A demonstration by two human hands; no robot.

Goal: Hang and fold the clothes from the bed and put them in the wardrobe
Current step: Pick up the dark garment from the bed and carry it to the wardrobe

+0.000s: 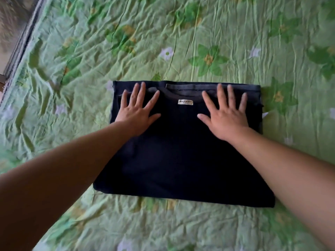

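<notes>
One bed [208,29], green floral cover, heavily creased, fills nearly the whole view. Strip of floor [10,22] at upper left, blurred. One dark navy garment [177,160], folded to a rectangle, lies flat on the bed at centre, collar end farthest away. Two hands: left hand [137,115] and right hand [226,116], palms down on the garment's far half. Grip of each: apart, fingers straight and splayed, clamping nothing. One white label [185,102] between the hands, its text unreadable.

Bedroom: bed [235,42] under floral sheet
</notes>
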